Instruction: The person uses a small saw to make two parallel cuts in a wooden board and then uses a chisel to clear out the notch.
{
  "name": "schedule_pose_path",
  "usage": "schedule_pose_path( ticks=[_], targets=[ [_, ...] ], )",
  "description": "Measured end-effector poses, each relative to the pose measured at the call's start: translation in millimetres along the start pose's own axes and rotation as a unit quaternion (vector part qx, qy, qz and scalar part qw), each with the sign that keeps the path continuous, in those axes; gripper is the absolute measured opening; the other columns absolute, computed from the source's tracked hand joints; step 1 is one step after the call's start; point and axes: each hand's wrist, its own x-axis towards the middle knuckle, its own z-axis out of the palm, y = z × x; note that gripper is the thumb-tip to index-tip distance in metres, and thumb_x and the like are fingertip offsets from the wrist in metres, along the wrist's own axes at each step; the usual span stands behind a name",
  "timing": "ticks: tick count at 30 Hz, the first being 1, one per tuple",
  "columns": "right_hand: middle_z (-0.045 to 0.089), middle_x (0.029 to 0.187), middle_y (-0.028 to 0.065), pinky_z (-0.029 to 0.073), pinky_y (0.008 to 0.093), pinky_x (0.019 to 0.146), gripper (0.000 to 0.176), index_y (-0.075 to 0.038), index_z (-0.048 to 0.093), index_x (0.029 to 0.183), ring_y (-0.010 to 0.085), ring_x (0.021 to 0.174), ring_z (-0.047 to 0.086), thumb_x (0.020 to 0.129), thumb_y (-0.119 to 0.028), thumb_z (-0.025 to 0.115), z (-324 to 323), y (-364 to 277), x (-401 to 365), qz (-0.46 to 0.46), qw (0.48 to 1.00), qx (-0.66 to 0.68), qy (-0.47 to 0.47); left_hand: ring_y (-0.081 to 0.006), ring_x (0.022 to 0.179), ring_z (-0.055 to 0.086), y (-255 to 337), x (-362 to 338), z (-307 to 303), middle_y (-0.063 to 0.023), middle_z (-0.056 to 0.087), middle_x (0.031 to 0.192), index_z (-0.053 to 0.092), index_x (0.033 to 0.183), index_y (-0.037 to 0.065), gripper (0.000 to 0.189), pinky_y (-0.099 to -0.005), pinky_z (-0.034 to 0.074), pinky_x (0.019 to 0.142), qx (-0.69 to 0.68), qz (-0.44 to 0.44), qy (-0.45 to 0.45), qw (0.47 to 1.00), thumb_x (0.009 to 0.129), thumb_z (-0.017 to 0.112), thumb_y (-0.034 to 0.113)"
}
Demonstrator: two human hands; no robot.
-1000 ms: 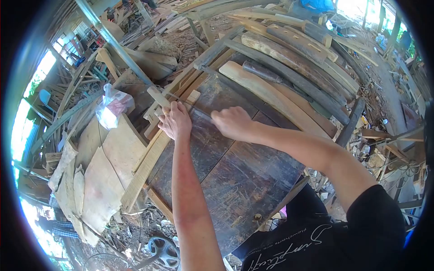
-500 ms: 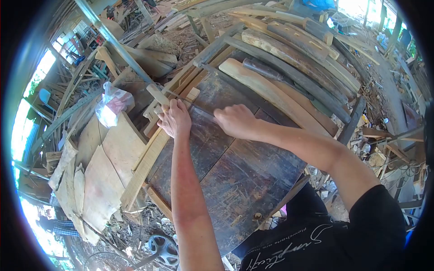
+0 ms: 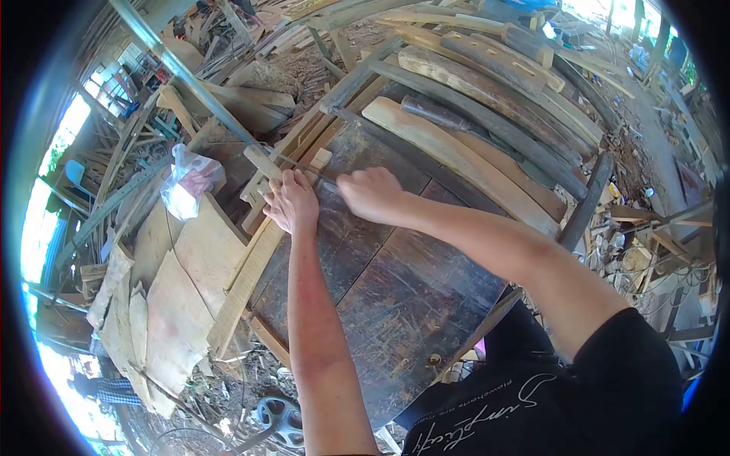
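Note:
My left hand [image 3: 293, 202] presses on a small pale wooden piece [image 3: 262, 162] at the far left edge of the dark worn tabletop [image 3: 411, 296]. Its fingers are bent over the wood. To its right, my right hand [image 3: 371, 195] is a fist around the handle of a thin tool, perhaps a saw or file. The tool's narrow blade [image 3: 327, 185] points left toward the wooden piece, and the handle is mostly hidden in the fist. A notched wooden piece [image 3: 252, 194] lies just left of my left hand.
Long shaped boards [image 3: 449, 156] lie along the far right side of the table. A plastic bag [image 3: 190, 181] rests on thin sheets [image 3: 179, 281] at left. A metal pole [image 3: 179, 68] slants across the upper left. Wood scraps cover the ground.
My right hand has moved left, closer to my left hand, with the tool. My left hand stays on the wood. The whole view has shifted slightly.

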Motion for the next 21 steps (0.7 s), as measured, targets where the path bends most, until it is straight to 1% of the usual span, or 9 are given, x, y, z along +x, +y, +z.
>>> schedule_pose_path(
  ticks=[3,7,9,10,12,13,15,19,21],
  targets=[
    [0.071,0.086,0.019,0.056,0.0469,0.07,0.017,-0.002,0.066,0.087,0.0356,0.081,0.071,0.087,-0.014,0.054,8,-12,28,0.003,1.0,0.011,0.02,-0.0367,0.111,0.058,0,1,1,-0.014,0.062,0.116,0.066,0.107,0.014,0.037,-0.0515,0.043,0.091,-0.001,-0.002,0.009,1.0,0.101,0.042,0.041],
    [0.071,0.085,0.0192,0.056,0.0463,0.07,0.018,-0.001,0.065,0.087,0.0354,0.081,0.071,0.086,-0.014,0.054,0,-1,-3,-0.02,0.999,0.015,0.025,-0.0369,0.11,0.058,-2,3,6,-0.0143,0.062,0.115,0.066,0.107,0.014,0.036,-0.0515,0.043,0.091,-0.001,0.0,0.022,1.0,0.101,0.042,0.04],
    [0.071,0.083,0.0185,0.056,0.045,0.07,0.018,-0.002,0.066,0.088,0.0347,0.081,0.071,0.087,-0.015,0.054,-17,1,-32,0.012,0.998,-0.005,-0.059,-0.0373,0.111,0.058,0,2,2,-0.0145,0.062,0.115,0.066,0.107,0.014,0.037,-0.0515,0.043,0.091,-0.003,-0.004,0.007,1.0,0.101,0.041,0.041],
    [0.071,0.083,0.0185,0.056,0.045,0.07,0.018,-0.002,0.066,0.088,0.0347,0.081,0.071,0.087,-0.015,0.054,-15,2,-29,0.011,0.998,-0.006,-0.06,-0.0373,0.111,0.058,0,3,1,-0.0145,0.062,0.115,0.066,0.107,0.014,0.037,-0.0515,0.043,0.091,-0.004,-0.006,0.006,1.0,0.101,0.041,0.041],
    [0.07,0.079,0.0182,0.056,0.0458,0.067,0.016,-0.003,0.064,0.085,0.0353,0.077,0.071,0.086,-0.015,0.054,-8,4,-26,-0.004,1.0,0.006,-0.004,-0.0374,0.111,0.058,0,1,0,-0.0146,0.062,0.115,0.066,0.106,0.014,0.037,-0.0515,0.043,0.091,-0.001,-0.002,-0.006,1.0,0.101,0.041,0.041],
    [0.07,0.079,0.0182,0.056,0.0458,0.067,0.016,-0.003,0.064,0.085,0.0353,0.077,0.071,0.086,-0.015,0.054,0,4,-15,-0.002,1.0,0.009,-0.001,-0.0374,0.111,0.058,2,0,0,-0.0146,0.062,0.115,0.066,0.106,0.014,0.037,-0.0515,0.043,0.091,0.002,0.002,-0.005,1.0,0.101,0.041,0.041],
    [0.07,0.076,0.0182,0.055,0.0477,0.063,0.015,-0.003,0.063,0.083,0.0368,0.071,0.07,0.086,-0.014,0.053,17,0,16,-0.039,0.995,0.014,0.086,-0.0374,0.111,0.058,0,1,2,-0.0147,0.062,0.114,0.066,0.105,0.013,0.037,-0.0516,0.043,0.091,0.003,0.0,0.009,1.0,0.102,0.041,0.041],
    [0.069,0.074,0.0189,0.054,0.0487,0.06,0.016,-0.003,0.064,0.083,0.0374,0.069,0.07,0.086,-0.015,0.053,18,1,4,-0.026,0.995,0.035,0.085,-0.0375,0.112,0.057,0,1,2,-0.0149,0.062,0.114,0.066,0.105,0.013,0.037,-0.0516,0.043,0.091,0.0,0.002,0.02,1.0,0.102,0.041,0.041],
    [0.069,0.074,0.0195,0.054,0.0484,0.06,0.016,-0.003,0.065,0.084,0.037,0.069,0.07,0.086,-0.016,0.056,2,3,-23,-0.011,0.999,0.021,0.029,-0.0376,0.113,0.057,3,0,-6,-0.0149,0.062,0.115,0.066,0.106,0.013,0.037,-0.0517,0.043,0.091,-0.004,-0.005,-0.011,1.0,0.102,0.041,0.04]
  ],
)
